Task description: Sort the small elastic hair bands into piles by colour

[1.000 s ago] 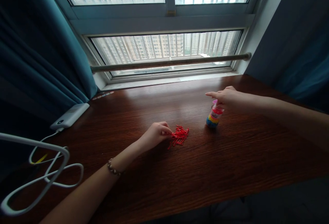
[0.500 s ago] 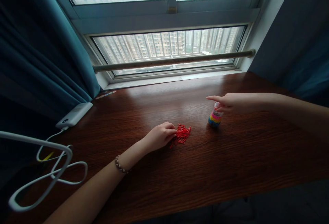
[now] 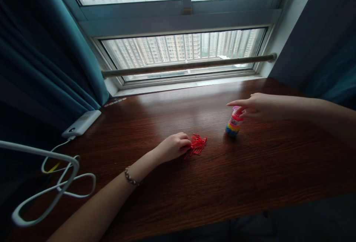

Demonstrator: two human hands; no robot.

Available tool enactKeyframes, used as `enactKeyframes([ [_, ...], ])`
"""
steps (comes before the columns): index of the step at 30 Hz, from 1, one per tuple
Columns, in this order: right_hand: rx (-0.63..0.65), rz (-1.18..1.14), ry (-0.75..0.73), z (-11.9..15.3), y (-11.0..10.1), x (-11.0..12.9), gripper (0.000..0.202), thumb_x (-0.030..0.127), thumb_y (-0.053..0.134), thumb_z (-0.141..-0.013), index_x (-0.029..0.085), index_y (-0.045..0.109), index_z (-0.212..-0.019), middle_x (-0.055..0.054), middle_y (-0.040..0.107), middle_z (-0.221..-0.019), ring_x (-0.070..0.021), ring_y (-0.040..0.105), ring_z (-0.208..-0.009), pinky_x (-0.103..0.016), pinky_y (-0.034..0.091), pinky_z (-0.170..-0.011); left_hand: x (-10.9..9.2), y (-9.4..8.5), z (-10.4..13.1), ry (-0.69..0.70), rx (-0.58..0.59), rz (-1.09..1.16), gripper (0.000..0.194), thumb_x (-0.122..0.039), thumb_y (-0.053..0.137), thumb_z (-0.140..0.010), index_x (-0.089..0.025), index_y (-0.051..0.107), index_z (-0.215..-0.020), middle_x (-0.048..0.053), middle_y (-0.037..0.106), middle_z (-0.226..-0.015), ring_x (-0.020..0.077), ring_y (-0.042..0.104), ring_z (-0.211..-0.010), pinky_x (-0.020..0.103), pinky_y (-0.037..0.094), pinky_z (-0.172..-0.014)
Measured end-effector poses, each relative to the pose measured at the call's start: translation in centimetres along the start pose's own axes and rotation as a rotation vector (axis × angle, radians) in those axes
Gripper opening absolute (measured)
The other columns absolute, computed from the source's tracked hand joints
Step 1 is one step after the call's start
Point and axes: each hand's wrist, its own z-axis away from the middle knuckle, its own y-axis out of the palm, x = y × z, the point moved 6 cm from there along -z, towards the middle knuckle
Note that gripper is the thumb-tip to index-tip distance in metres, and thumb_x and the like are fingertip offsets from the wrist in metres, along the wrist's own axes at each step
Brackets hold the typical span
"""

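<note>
A small loose pile of thin red rubber bands lies on the dark wooden table. My left hand, with a braided bracelet on the wrist, rests at the pile's left edge, its fingertips pinched together on some of the bands. Farther right stands a clear jar, filled in blue, yellow, pink and red layers. Over its mouth is my right hand, one finger stretched out to the left and the others bent down by the rim. These fingers partly cover the jar's top, and I see nothing held in them.
A white power bank with a white cable lies on the left by the blue curtain. Small round stickers sit near the far left corner. Behind the table is a window with a horizontal rail.
My right hand has risen slightly and shifted a little right, showing more of the jar's pink-red top. My left hand has stayed at the red pile.
</note>
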Motion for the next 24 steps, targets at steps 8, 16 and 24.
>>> enactKeyframes([
  [8, -0.152, -0.034, -0.015, 0.8, -2.9, 1.7, 0.035, 0.022, 0.058, -0.075, 0.022, 0.06, -0.11, -0.005, 0.068, -0.082, -0.018, 0.061, -0.063, -0.027, 0.044, -0.054, -0.3, -0.6, 0.0, -0.084, -0.093, 0.102, 0.016, -0.023, 0.051, -0.078, -0.016, 0.066, -0.078, 0.006, 0.06, -0.079, 0.013, 0.053, -0.069, 0.022, 0.041, -0.064],
  [16, -0.637, -0.273, -0.328, -1.1, 3.2, 10.3, 0.02, 0.018, 0.048, -0.084, 0.015, 0.058, -0.101, -0.007, 0.063, -0.095, -0.0151, 0.059, -0.083, -0.026, 0.048, -0.071, 1.5, -1.7, 0.3, -0.43, -0.252, 0.789, 0.024, -0.031, 0.066, -0.065, -0.01, 0.066, -0.077, 0.007, 0.067, -0.073, 0.0168, 0.06, -0.068, 0.027, 0.047, -0.065],
  [24, -0.681, -0.582, -0.27, -5.6, 11.1, 10.0, 0.017, 0.02, 0.055, -0.08, 0.019, 0.06, -0.096, -0.005, 0.059, -0.087, -0.0138, 0.057, -0.077, -0.025, 0.047, -0.069, 1.9, 0.7, 0.5, -0.587, -0.251, 1.164, 0.024, -0.025, 0.071, -0.061, -0.009, 0.067, -0.079, 0.006, 0.067, -0.071, 0.0141, 0.06, -0.062, 0.026, 0.047, -0.064],
])
